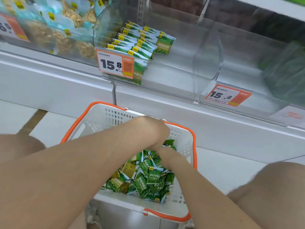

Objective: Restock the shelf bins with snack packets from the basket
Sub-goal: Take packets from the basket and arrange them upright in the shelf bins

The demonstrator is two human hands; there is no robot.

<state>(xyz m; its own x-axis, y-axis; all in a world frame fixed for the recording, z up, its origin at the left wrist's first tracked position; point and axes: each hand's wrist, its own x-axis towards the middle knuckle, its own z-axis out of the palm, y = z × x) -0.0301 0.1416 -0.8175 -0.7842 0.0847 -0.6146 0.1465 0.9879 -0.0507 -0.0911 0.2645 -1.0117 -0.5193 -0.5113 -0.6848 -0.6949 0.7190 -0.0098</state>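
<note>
Partly hidden: left hand (154, 130), right hand (165, 155) fingers buried among packets (148, 180) in basket (113, 115); grips unreadable.

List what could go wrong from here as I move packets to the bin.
A few yellow packets lie among the green packets in the basket; a blind grab might put them in the wrong bin.
The left hand and right hand both dig into the loose pile; an overfull handful may spill on the lift.
The rows standing in the bin could topple if bumped.
</note>
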